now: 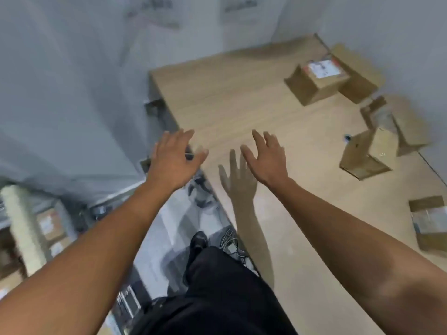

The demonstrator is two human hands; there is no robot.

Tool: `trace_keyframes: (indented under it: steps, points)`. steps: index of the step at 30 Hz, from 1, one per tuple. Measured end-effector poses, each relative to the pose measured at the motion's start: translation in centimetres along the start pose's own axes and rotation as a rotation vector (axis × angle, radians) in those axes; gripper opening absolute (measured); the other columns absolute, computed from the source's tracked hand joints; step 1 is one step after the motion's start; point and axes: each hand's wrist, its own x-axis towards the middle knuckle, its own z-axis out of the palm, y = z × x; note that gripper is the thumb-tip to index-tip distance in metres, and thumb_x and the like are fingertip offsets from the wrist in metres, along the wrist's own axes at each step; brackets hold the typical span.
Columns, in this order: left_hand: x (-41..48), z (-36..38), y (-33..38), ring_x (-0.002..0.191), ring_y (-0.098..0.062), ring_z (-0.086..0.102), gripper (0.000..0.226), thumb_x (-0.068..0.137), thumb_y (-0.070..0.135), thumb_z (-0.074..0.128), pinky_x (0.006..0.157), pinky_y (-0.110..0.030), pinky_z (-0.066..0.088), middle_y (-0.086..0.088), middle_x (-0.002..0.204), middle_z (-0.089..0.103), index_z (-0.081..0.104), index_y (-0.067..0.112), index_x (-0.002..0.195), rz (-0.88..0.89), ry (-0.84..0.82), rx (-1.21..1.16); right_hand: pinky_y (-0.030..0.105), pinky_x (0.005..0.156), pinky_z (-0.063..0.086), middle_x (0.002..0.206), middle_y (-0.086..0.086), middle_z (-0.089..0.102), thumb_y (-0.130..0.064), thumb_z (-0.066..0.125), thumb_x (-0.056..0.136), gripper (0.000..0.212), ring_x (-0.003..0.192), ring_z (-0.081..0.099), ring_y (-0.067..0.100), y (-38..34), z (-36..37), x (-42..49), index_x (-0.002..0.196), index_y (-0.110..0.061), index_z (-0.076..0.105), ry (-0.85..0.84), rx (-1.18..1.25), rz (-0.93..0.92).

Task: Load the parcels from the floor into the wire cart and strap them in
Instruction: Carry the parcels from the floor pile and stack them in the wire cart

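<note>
At the lower left, blurred labelled boxes [49, 224] sit beside a pale roll [21, 226]. The left hand [173, 163] and right hand [267, 163] reach forward over the wooden surface [229, 105], fingers spread, holding nothing. Well right of both hands lie a labelled parcel [319, 81], a tilted parcel [367, 153] and a taped parcel [429, 221].

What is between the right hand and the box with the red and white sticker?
Only bare wooden floor lies between the right hand and that box, as the head view shows.
</note>
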Motion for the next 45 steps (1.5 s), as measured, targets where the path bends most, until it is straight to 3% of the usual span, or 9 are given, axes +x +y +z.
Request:
trace_keyframes:
  steps: [9, 16, 20, 25, 29, 34, 37, 43, 45]
  points:
    - [12.3, 9.6, 13.6, 0.158, -0.029, 0.015, 0.08, 0.099, 0.068, 0.044, 0.128, -0.051, 0.012, -0.004, 0.169, 0.028, 0.025, 0.025, 0.163, 0.198, -0.239, 0.112, 0.058, 0.126, 0.008, 0.173, 0.009, 0.012, -0.071, 0.024, 0.099, 0.075, 0.16, 0.003, 0.03, 17.1, -0.1, 8.4, 0.165, -0.035, 0.014, -0.057, -0.039, 0.357]
    - [22.7, 14.5, 19.0, 0.15, -0.027, 0.031, 0.08, 0.097, 0.061, 0.058, 0.123, -0.049, 0.029, -0.01, 0.161, 0.038, 0.031, 0.02, 0.161, 0.228, -0.207, 0.054, 0.062, 0.124, -0.006, 0.174, 0.009, -0.006, -0.074, 0.011, 0.095, 0.079, 0.16, -0.012, 0.032, 22.1, 1.7, 20.4, 0.165, -0.038, 0.002, -0.06, -0.089, 0.374]
    - [30.4, 17.5, 21.9, 0.149, -0.024, 0.034, 0.079, 0.097, 0.062, 0.059, 0.122, -0.037, 0.03, -0.01, 0.16, 0.034, 0.035, 0.021, 0.16, 0.213, -0.183, -0.021, 0.06, 0.122, -0.016, 0.175, 0.007, -0.004, -0.074, 0.011, 0.096, 0.077, 0.16, -0.015, 0.028, 24.2, 3.4, 23.1, 0.165, -0.04, 0.003, 0.087, -0.103, 0.354]
    - [39.9, 21.4, 27.5, 0.152, -0.024, 0.029, 0.093, 0.092, 0.06, 0.067, 0.124, -0.036, 0.027, -0.01, 0.161, 0.032, 0.027, 0.011, 0.161, 0.191, -0.085, -0.13, 0.066, 0.123, 0.006, 0.17, 0.016, 0.02, -0.067, 0.029, 0.097, 0.074, 0.159, 0.01, 0.038, 24.3, 3.9, 22.9, 0.162, -0.032, 0.026, 0.196, -0.174, 0.3]
    - [45.4, 23.3, 30.4, 0.148, -0.021, 0.034, 0.102, 0.081, 0.065, 0.074, 0.123, -0.036, 0.029, -0.006, 0.157, 0.038, 0.032, 0.015, 0.159, 0.243, -0.086, -0.162, 0.066, 0.123, 0.005, 0.17, 0.014, 0.018, -0.066, 0.026, 0.1, 0.073, 0.158, 0.009, 0.036, 24.5, 3.7, 22.9, 0.164, -0.03, 0.024, 0.189, -0.181, 0.299]
    - [47.2, 24.9, 31.2, 0.128, -0.01, 0.051, 0.095, 0.072, 0.069, 0.08, 0.113, -0.024, 0.038, 0.003, 0.135, 0.043, 0.047, 0.028, 0.151, 0.27, -0.132, -0.224, 0.065, 0.124, 0.006, 0.171, 0.015, 0.02, -0.065, 0.029, 0.1, 0.072, 0.159, 0.012, 0.036, 24.2, 3.8, 22.8, 0.164, -0.031, 0.026, 0.2, -0.165, 0.319]
    - [47.1, 24.7, 30.8, 0.123, -0.01, 0.052, 0.098, 0.066, 0.07, 0.084, 0.108, -0.018, 0.037, 0.008, 0.125, 0.041, 0.048, 0.031, 0.148, 0.257, -0.131, -0.266, 0.063, 0.124, 0.004, 0.172, 0.013, 0.017, -0.065, 0.027, 0.099, 0.073, 0.159, 0.009, 0.035, 24.1, 3.7, 22.7, 0.164, -0.032, 0.025, 0.179, -0.164, 0.318]
    - [43.4, 22.5, 28.4, 0.124, -0.013, 0.054, 0.096, 0.065, 0.062, 0.088, 0.107, -0.022, 0.04, 0.006, 0.126, 0.04, 0.048, 0.031, 0.146, 0.182, -0.13, -0.246, 0.059, 0.126, 0.002, 0.17, 0.01, 0.025, -0.066, 0.032, 0.099, 0.07, 0.16, 0.008, 0.029, 24.3, 2.8, 22.2, 0.157, -0.028, 0.041, 0.254, 0.008, 0.321]
    - [40.6, 20.6, 25.8, 0.124, -0.013, 0.054, 0.095, 0.065, 0.063, 0.087, 0.106, -0.025, 0.041, 0.007, 0.127, 0.04, 0.047, 0.033, 0.145, 0.135, -0.12, -0.226, 0.058, 0.127, -0.001, 0.171, 0.008, 0.023, -0.066, 0.031, 0.1, 0.066, 0.161, 0.006, 0.027, 23.6, 1.8, 22.1, 0.156, -0.032, 0.038, 0.205, 0.069, 0.326]
